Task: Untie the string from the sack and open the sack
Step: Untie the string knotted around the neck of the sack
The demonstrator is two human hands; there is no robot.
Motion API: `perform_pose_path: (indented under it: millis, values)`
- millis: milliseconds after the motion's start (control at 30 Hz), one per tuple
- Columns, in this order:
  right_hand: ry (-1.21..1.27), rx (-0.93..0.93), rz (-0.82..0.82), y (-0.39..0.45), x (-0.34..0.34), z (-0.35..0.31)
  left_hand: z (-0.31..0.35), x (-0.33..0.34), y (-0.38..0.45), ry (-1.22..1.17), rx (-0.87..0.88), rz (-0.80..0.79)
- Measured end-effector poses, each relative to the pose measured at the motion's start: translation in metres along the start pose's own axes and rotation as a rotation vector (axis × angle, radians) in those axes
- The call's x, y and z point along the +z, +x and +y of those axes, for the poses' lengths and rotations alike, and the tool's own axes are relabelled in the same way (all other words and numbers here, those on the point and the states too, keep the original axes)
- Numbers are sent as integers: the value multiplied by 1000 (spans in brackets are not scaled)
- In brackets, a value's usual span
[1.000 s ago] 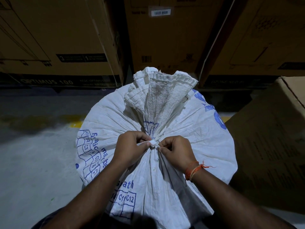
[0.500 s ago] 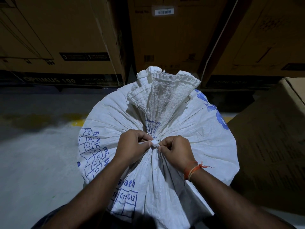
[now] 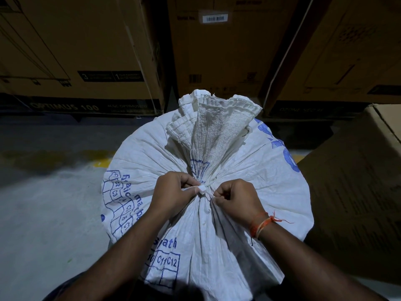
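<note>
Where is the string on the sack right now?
In the head view the string sits at the gathered neck of the white sack, centre frame, pinched between the left hand and right hand.

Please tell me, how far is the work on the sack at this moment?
Nothing is finished: the white woven sack is cinched at its neck, and the gathered mouth stands bunched above the tie. In hand: the left hand and right hand pinch the white string at the knot. Left: loosening the knot, removing the string, spreading the mouth open.
</note>
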State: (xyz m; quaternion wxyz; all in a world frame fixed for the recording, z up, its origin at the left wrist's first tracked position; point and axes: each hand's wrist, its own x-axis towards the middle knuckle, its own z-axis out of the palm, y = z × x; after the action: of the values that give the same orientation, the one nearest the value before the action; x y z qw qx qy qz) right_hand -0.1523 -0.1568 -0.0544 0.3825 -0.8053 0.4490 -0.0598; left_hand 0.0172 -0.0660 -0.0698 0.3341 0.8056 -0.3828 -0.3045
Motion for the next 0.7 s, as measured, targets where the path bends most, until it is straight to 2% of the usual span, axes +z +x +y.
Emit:
perform_pose_path:
  millis: [700]
  values:
    - [7,-3,26,6,11,-2,0,0,0,20,17,-9]
